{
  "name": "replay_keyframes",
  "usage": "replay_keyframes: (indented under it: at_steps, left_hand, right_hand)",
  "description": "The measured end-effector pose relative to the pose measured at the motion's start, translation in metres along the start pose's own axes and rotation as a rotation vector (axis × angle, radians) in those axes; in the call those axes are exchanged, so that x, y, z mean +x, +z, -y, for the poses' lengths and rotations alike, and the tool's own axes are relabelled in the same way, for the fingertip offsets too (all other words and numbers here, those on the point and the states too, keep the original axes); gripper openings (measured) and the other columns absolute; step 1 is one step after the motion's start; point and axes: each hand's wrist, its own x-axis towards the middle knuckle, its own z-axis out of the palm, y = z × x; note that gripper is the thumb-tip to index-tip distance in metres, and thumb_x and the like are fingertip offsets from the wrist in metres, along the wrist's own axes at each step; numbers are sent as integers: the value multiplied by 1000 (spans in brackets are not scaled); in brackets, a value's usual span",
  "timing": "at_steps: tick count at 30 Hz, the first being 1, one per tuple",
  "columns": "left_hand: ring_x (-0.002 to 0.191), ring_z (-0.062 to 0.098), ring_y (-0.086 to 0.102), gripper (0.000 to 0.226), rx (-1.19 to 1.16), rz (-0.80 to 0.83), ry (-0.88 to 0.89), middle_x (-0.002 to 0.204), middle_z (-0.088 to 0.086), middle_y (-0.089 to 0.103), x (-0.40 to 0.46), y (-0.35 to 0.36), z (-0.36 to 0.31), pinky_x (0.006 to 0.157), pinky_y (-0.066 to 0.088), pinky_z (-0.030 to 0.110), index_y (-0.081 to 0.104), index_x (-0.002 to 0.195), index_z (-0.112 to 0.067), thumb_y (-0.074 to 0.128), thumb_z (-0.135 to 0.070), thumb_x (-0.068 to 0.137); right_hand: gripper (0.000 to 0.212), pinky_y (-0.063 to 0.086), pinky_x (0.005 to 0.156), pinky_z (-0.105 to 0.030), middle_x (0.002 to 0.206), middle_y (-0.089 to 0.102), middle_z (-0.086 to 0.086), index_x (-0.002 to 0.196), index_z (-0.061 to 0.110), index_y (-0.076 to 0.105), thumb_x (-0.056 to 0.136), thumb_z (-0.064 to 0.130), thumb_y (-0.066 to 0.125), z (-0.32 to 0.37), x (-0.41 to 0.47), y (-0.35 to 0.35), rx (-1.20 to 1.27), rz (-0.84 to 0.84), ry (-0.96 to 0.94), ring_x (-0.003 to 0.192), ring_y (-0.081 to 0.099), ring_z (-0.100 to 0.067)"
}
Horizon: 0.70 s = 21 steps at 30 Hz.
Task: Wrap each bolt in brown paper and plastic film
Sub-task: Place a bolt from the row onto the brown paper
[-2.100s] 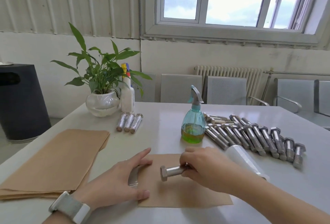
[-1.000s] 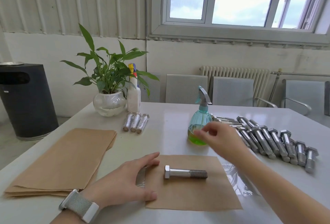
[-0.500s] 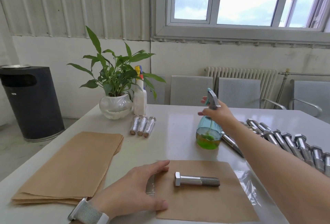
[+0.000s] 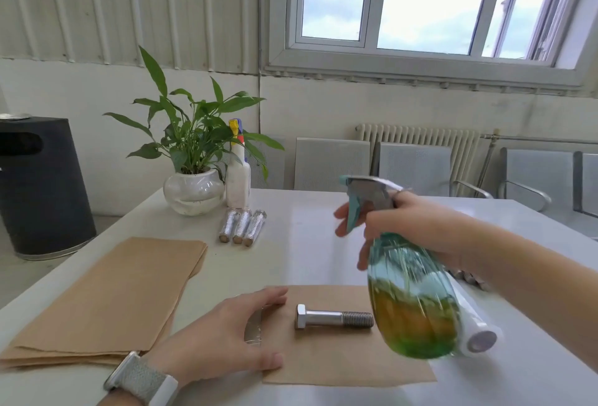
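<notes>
The wide white bench (image 4: 310, 244) carries everything, and the steel hex-head bolt (image 4: 333, 320) near its front edge serves as the landmark. The right forearm comes in from the right edge and crosses above the bench behind and to the right of the bolt. The right hand (image 4: 411, 227) is curled round the neck of a clear teal plastic spray bottle (image 4: 411, 295) with yellow-green liquid in its lower half, one finger forward by the trigger; the bottle hangs tilted in the air, its base just right of the bolt's threaded end and its nozzle facing left. The left hand (image 4: 223, 337) lies flat, fingers straight, palm down, left of the bolt, with fingertips on the left edge of the square brown paper sheet (image 4: 339, 363) on which the bolt lies, head to the left.

Further left of the bolt sits a stack of brown paper sheets (image 4: 110, 295) reaching the bench's left edge. Behind the bolt, bare bench lies open up to three foil-like wrapped bolts (image 4: 242, 226), a green plant in a round glass pot (image 4: 194, 190) and a white bottle (image 4: 238, 184). Right of the bolt, partly hidden by the spray bottle, lies a white roll of plastic film (image 4: 475, 331).
</notes>
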Motion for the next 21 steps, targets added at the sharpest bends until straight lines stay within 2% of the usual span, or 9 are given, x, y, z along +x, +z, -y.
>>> replay_keyframes:
  at_steps: [3, 6, 11, 13, 16, 18, 21]
  left_hand:
    - [122, -29, 31, 83, -4, -5, -4, 134, -43, 40, -2, 1, 0, 94, 21, -7, 29, 136, -57, 79, -51, 70]
    - [122, -27, 33, 83, -17, -6, -15, 134, -43, 41, -3, 1, 0, 95, 23, -4, 30, 136, -57, 79, -52, 69]
    - [121, -28, 33, 85, -20, -10, -11, 133, -43, 41, -3, 2, -2, 93, 22, -7, 30, 137, -56, 78, -54, 67]
    - [121, -28, 33, 86, -20, -12, -8, 134, -43, 41, -4, 2, -2, 92, 22, -8, 30, 139, -54, 78, -55, 67]
    - [120, -30, 32, 87, -24, -19, -7, 133, -43, 41, -4, 2, -1, 91, 21, -9, 32, 140, -53, 78, -56, 66]
    - [119, -30, 32, 87, -25, -24, -5, 133, -44, 41, -4, 2, 0, 90, 21, -9, 32, 141, -51, 77, -56, 66]
    - [120, -30, 32, 89, -16, -24, -2, 133, -44, 41, -4, 2, 0, 91, 22, -8, 31, 142, -51, 77, -57, 66]
  right_hand:
    - [37, 56, 89, -39, 105, 74, 3, 112, 20, 66, 76, 12, 63, -14, -31, 11, -153, 181, 221, 84, 73, -21]
    - [31, 51, 98, -36, 100, 74, 12, 102, 26, 71, 71, 20, 67, -30, -46, 21, -313, 255, 392, 96, 69, -13]
    - [26, 56, 88, -32, 96, 76, 12, 103, 19, 69, 77, 22, 67, -37, -48, 30, -296, 281, 524, 100, 71, -24]
    - [25, 55, 78, -23, 94, 76, 15, 103, 23, 68, 77, 24, 67, -32, -45, 31, -320, 278, 516, 102, 70, -22]
    - [24, 55, 65, -19, 92, 76, 11, 102, 21, 68, 78, 22, 68, -25, -39, 35, -352, 268, 502, 79, 72, -15]
    - [28, 56, 68, -25, 98, 77, 3, 108, 14, 65, 81, 20, 66, -22, -36, 39, -339, 290, 504, 65, 70, -18]
    - [32, 58, 80, -37, 103, 75, -5, 114, 6, 59, 84, 15, 63, -21, -34, 43, -294, 312, 505, 63, 70, -26]
